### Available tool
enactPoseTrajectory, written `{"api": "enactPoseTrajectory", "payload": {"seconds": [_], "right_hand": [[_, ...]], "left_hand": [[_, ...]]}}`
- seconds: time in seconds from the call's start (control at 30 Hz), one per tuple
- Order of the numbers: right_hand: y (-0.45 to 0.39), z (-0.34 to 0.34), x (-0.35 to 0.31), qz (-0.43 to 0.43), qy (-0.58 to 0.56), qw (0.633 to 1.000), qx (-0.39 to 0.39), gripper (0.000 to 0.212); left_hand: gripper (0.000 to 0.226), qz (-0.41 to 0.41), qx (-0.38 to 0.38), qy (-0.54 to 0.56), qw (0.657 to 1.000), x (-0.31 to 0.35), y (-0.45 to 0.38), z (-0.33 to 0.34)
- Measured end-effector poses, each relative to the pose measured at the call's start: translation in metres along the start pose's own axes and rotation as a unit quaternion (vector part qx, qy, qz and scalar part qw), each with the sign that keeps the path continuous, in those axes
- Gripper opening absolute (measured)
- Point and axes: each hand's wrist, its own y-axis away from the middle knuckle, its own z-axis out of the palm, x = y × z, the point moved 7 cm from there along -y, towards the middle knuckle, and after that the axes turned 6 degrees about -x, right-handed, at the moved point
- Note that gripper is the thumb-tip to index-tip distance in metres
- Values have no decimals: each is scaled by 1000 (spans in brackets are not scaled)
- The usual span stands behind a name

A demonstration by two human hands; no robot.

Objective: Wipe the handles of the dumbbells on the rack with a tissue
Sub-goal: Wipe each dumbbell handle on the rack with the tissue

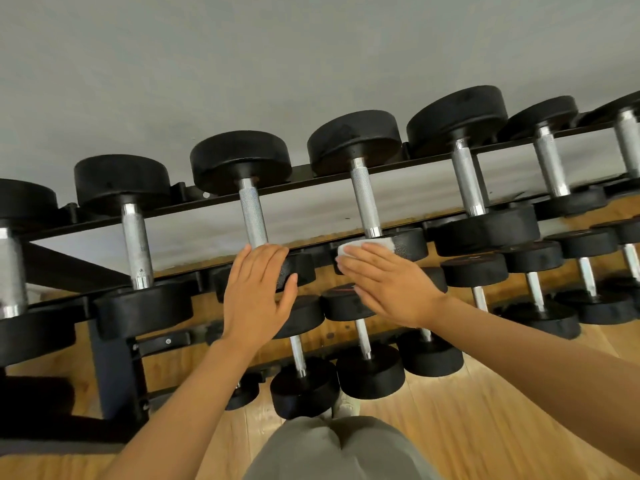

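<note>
We see our right hand [388, 282] flat, fingers straight, pressing the tissue [363, 245] on a dumbbell head at the rack's [311, 183] top tier; left hand [256, 292] spread on the neighbouring head.

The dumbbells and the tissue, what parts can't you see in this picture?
- Tissue: head view, mostly hidden under the flat right hand.
- Near weight of the middle dumbbell: partly covered by the left hand.
- Leftmost dumbbell: cut off by the left edge.
- Lowest dumbbells: partly hidden behind the arms and trousers.
- Weight numbers: too small.
</note>
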Motion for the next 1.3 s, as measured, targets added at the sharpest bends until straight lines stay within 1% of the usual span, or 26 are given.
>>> {"api": "enactPoseTrajectory", "payload": {"seconds": [0.07,0.13,0.23,0.3,0.37,0.43,0.5,0.53,0.6,0.73,0.83,0.9,0.97,1.0,1.07,1.13,1.2,1.3], "right_hand": [[-1,-2,1,-9,17,1000,-10,46],[23,-4,13,1,-9,1000,-3,47],[61,-8,29,61,-88,994,32,47],[53,-6,24,90,-111,988,53,47],[26,-1,8,96,-86,990,58,46],[6,1,-1,78,-45,995,38,46],[10,-3,3,65,-36,996,40,46],[19,-4,8,70,-54,995,47,46],[43,-6,18,107,-108,986,74,47],[68,-6,23,190,-210,949,141,46],[66,-9,28,213,-251,929,169,46],[58,-11,32,222,-255,926,165,47],[46,-13,36,208,-237,937,149,48],[41,-14,37,187,-220,948,137,48],[37,-15,40,121,-180,970,106,49],[41,-14,44,48,-149,985,77,48],[45,-14,50,-11,-130,990,61,47],[42,-16,63,-51,-149,986,50,46]], "left_hand": [[45,2,0,-2,1000,-1,0,0],[46,1,-3,-2,1000,0,-1,0],[46,-2,-7,0,1000,0,0,0],[46,-3,-7,5,1000,0,0,-1],[45,-5,-11,7,1000,0,0,-1],[45,-8,-16,9,1000,1,-1,-1],[46,-13,-21,15,1000,0,-1,-1],[46,-16,-22,18,999,0,-1,-1],[46,-24,-27,24,999,0,-1,-1],[48,-32,-49,29,998,1,-1,-3],[49,-30,-59,29,997,0,-2,-3],[48,-34,-60,25,997,-1,-1,-2],[48,-40,-60,22,997,1,-1,-1],[47,-43,-58,20,997,2,-1,-1],[46,-50,-49,13,997,2,-2,-1],[45,-67,-42,2,997,4,-1,-1],[46,-103,-36,-10,994,8,0,0],[46,-162,-12,-13,987,15,1,2]]}}
